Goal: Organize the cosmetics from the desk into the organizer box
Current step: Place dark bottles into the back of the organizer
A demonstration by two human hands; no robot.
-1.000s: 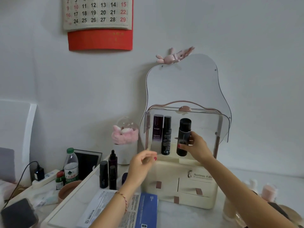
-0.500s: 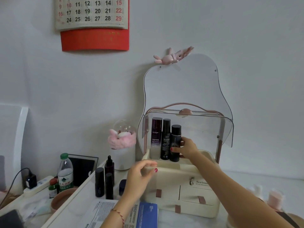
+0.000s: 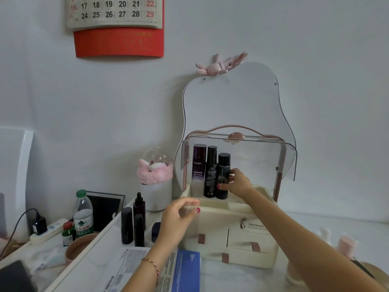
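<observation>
A cream organizer box (image 3: 248,239) with drawers stands on the desk, its clear lid (image 3: 263,157) raised. Three bottles stand in its top tray: a purple one (image 3: 199,163), a tall black one (image 3: 211,165) and a shorter black bottle (image 3: 223,165). My right hand (image 3: 240,184) grips that shorter black bottle from its right side. At the box's front left corner, my left hand (image 3: 176,218) curls round a frosted translucent item (image 3: 192,224); I cannot tell what it is. On the desk to the left stand dark bottles (image 3: 127,226), a dropper bottle (image 3: 139,207) and a small dark jar (image 3: 155,230).
A curved mirror (image 3: 231,98) stands behind the box. A pink headband jar (image 3: 155,171) and a water bottle (image 3: 83,213) are on the left. A leaflet (image 3: 130,266) and blue box (image 3: 185,270) lie in front. Pale pink-capped bottles (image 3: 346,243) stand at the right.
My right hand has moved the shorter black bottle left and down, so it stands beside the tall black one. My left hand has sunk toward the box's front left corner.
</observation>
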